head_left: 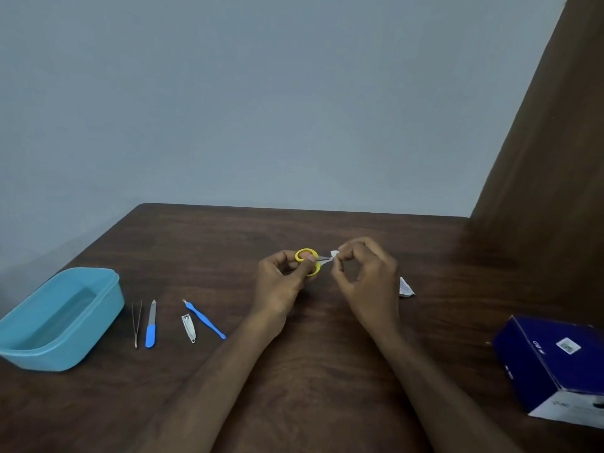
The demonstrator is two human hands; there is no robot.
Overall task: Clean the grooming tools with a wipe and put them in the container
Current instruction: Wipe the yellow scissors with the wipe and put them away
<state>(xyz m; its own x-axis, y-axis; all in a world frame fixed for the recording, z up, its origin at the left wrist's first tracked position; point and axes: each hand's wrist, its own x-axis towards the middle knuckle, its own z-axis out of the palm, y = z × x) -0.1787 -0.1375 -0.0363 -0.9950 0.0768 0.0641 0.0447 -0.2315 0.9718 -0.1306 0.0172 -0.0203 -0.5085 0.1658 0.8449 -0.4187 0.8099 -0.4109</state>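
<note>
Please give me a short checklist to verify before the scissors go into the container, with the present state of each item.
1. Left hand grips the scissors by the yellow handles: ok.
2. Right hand pinches the wipe at the blades: ok.
3. Blades fully wiped: cannot tell.
4. Container open: ok.
5. Path to the container clear: not ok; tweezers, nail file, clipper, blue cuticle tool lie between.

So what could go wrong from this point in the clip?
The right hand pinches a small wipe right at the tips of the scissors held by the left hand; a slip could nick a finger. The wipe is tiny, so it may drop. Four tools still lie beside the empty container, easy to skip.
</note>
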